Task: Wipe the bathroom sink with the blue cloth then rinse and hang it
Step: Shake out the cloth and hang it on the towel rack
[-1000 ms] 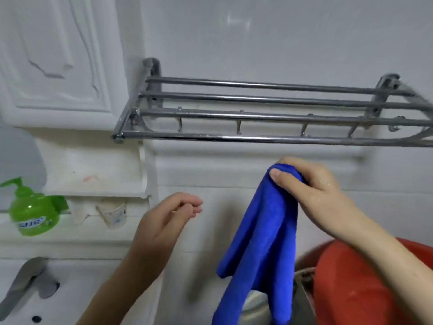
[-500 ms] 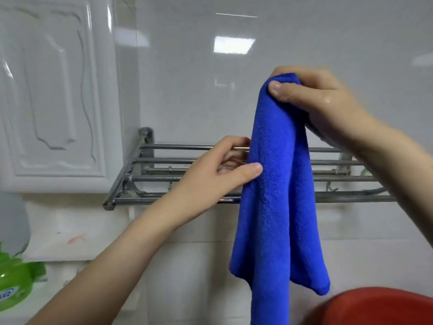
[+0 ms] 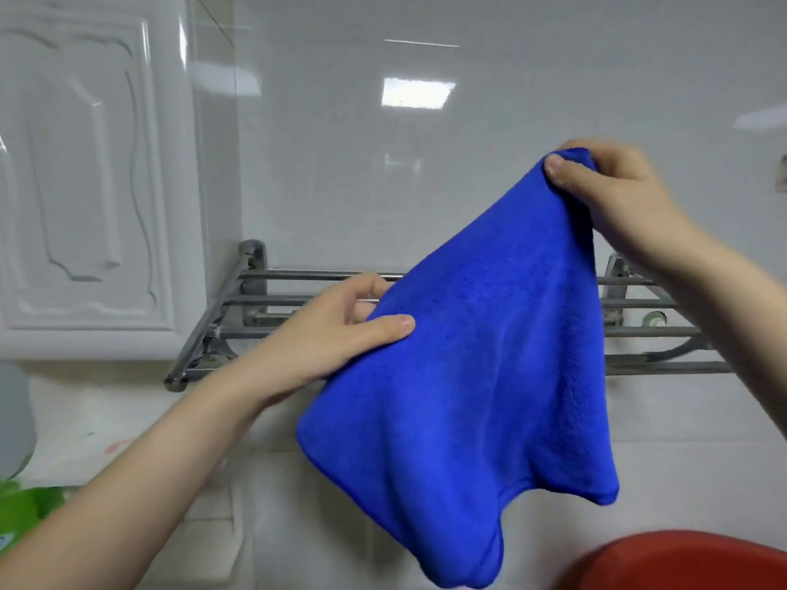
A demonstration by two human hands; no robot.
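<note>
The blue cloth [image 3: 481,376] is held up in the air in front of the metal rack [image 3: 238,308] on the tiled wall, spread between both hands and hanging free below them. The right hand [image 3: 613,198] pinches its top corner between thumb and curled fingers, above rack level, while the left hand [image 3: 336,334] grips the left edge lower down, thumb laid on the front and fingers behind. A white cabinet [image 3: 85,172] stands left of the rack, a red basin [image 3: 681,559] sits at lower right, and a green bottle [image 3: 21,517] shows at lower left.
</note>
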